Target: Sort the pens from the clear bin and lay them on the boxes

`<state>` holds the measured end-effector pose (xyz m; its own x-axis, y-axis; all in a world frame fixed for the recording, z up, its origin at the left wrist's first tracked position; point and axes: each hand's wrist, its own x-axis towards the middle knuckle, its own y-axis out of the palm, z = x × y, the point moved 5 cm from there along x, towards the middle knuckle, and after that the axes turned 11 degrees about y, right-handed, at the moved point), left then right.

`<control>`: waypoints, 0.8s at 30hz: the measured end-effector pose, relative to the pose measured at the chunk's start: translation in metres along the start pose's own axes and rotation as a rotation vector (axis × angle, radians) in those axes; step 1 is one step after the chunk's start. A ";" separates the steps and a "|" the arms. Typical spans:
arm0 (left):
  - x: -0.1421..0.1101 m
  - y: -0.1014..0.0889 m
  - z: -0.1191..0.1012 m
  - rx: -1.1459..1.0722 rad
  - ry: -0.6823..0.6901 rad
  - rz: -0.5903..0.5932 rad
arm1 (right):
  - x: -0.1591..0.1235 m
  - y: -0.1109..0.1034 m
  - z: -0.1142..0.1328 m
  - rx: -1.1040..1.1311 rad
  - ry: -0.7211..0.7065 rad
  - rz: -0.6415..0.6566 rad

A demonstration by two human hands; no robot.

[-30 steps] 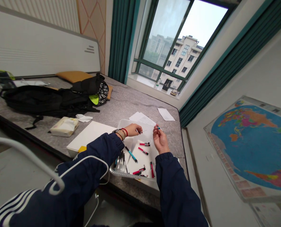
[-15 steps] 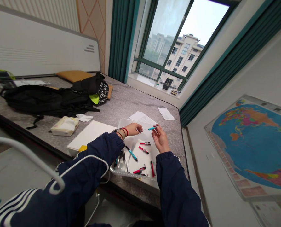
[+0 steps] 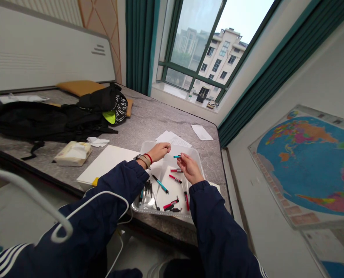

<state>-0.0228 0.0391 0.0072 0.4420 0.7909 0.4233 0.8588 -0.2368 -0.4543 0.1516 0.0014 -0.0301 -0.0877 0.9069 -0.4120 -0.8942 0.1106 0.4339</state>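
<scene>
My left hand [image 3: 159, 151] is closed in a pinch over the clear plastic bin [image 3: 201, 161], a thin pale stick that looks like a pen refill [image 3: 170, 144] at its fingertips. A short blue pen barrel [image 3: 176, 156] sits between the fingers of my right hand [image 3: 190, 168], its far part hidden by them. Below my hands in the bin lie a blue pen [image 3: 160, 184], several red pen parts [image 3: 175, 178] and small black parts [image 3: 172, 208]. Several black pen pieces [image 3: 149, 188] stand at the bin's left side, partly covered by my left sleeve.
A white box [image 3: 107, 162] and a tissue pack [image 3: 73, 153] are left of the bin. Behind lie paper sheets [image 3: 173, 138] and another sheet [image 3: 201, 132]. A black backpack [image 3: 50, 119] lies at far left. A white cable [image 3: 101, 194] crosses my left sleeve.
My hands have moved apart: the refill in my left hand is now farther from the blue barrel. My right hand has shifted slightly left. The view has turned a little.
</scene>
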 end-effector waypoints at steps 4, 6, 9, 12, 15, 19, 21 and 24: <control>-0.006 0.002 -0.021 0.047 0.151 0.022 | -0.005 0.005 -0.010 0.095 0.086 0.049; -0.008 0.005 -0.028 0.026 0.173 0.062 | -0.008 0.006 -0.015 0.079 0.140 0.061; -0.008 0.005 -0.031 0.027 0.182 0.059 | -0.010 0.008 -0.019 -0.015 0.193 0.071; -0.005 0.002 -0.025 0.045 0.170 0.005 | -0.008 0.006 -0.019 -0.241 0.192 0.011; -0.002 -0.001 -0.017 0.088 0.139 -0.048 | -0.004 -0.004 -0.015 -0.778 0.118 -0.184; 0.000 0.003 -0.012 0.190 0.166 0.000 | -0.008 -0.009 -0.028 -1.628 0.180 -0.089; 0.000 0.006 -0.008 0.239 0.164 0.046 | -0.017 -0.016 -0.038 -1.872 0.278 0.019; 0.000 0.011 0.002 0.311 0.131 0.104 | -0.032 -0.030 -0.044 -2.124 0.305 -0.002</control>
<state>-0.0140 0.0379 0.0013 0.5694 0.6880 0.4499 0.6962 -0.1127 -0.7089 0.1625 -0.0491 -0.0648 0.0586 0.8066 -0.5882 0.1128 -0.5908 -0.7989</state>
